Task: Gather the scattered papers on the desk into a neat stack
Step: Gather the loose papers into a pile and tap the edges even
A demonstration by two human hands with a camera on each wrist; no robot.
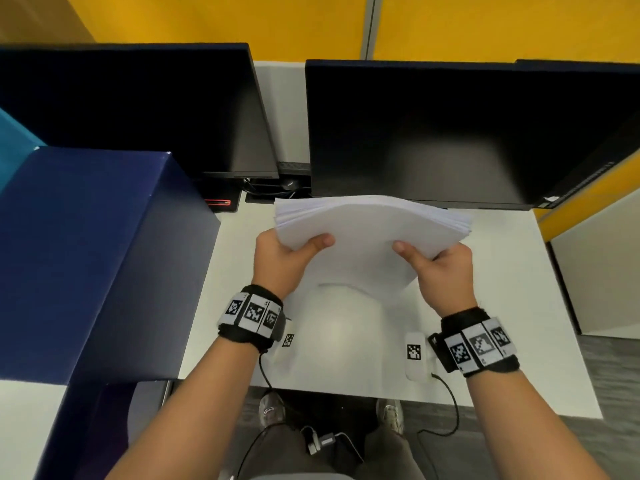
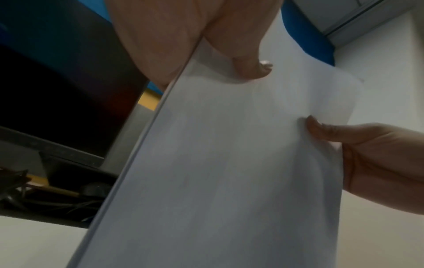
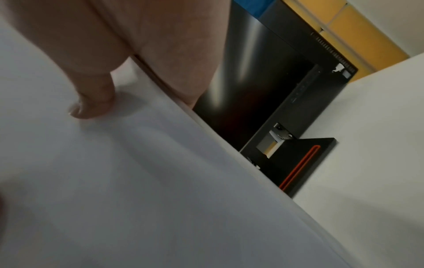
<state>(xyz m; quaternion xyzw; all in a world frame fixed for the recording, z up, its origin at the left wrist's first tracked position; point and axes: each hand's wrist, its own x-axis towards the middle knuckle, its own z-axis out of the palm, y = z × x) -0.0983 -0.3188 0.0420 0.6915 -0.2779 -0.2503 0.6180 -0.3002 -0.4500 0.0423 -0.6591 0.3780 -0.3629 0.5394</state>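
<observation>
White sheets of paper, gathered into a thick bowed stack point(image 1: 374, 230), are held above the white worktop point(image 1: 512, 306) in front of two dark monitors point(image 1: 450, 133). Left hand point(image 1: 280, 258) and right hand point(image 1: 446, 271) each pinch a near corner, thumbs on top, fingers hidden underneath.

The flat white desk top point(image 1: 502, 306) carries two black monitors, the left one point(image 1: 138, 112) and the right one point(image 1: 467, 133), on black stands along its far edge, with tangled dark cables point(image 1: 277, 185) between them.
</observation>
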